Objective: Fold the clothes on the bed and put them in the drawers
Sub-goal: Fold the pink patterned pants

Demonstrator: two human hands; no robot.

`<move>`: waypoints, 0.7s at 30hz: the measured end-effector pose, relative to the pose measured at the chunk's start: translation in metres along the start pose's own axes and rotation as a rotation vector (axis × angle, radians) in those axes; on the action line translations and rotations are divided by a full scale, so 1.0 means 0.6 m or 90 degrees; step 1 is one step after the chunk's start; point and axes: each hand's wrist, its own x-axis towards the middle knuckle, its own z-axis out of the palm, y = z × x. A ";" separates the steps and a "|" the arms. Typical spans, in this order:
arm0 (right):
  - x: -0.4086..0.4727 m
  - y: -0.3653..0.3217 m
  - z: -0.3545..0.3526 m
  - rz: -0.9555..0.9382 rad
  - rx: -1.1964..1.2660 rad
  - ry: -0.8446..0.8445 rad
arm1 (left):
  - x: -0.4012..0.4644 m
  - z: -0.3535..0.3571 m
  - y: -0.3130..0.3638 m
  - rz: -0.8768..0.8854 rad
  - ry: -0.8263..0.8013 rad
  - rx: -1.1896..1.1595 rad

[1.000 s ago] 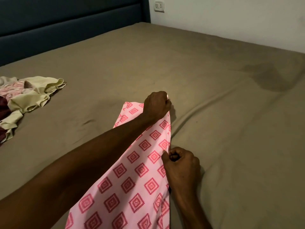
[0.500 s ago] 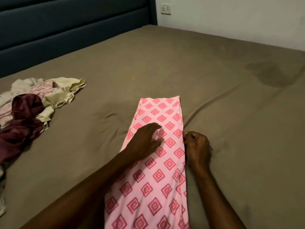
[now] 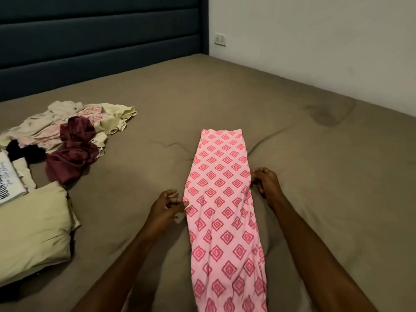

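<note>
Pink patterned garment [image 3: 221, 206], folded into a long strip, lies flat on the bed [image 3: 315, 176], running from 6 toward 12 o'clock. The left hand [image 3: 165, 209] pinches its 9 o'clock edge and the right hand [image 3: 265, 184] its 3 o'clock edge, apparently to double it over. Unfolded clothes [image 3: 72, 140] wait at 10 o'clock.

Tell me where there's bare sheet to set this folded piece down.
Bare sheet lies right of the pink cloth up to the wall, and between it and the clothes pile. The near left is crowded by that pile and the pillow.
</note>
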 end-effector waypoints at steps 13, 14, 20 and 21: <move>-0.151 0.001 -0.007 0.117 -0.023 -0.121 | -0.229 -0.027 -0.088 0.042 -0.069 -0.043; -0.170 0.004 -0.007 0.122 -0.017 -0.118 | -0.236 -0.030 -0.090 0.055 -0.075 -0.004; -0.240 0.024 -0.028 0.148 0.061 -0.034 | -0.228 -0.027 -0.117 0.130 -0.069 0.094; -0.248 0.028 -0.030 0.155 0.056 -0.031 | -0.229 -0.028 -0.123 0.157 -0.072 0.121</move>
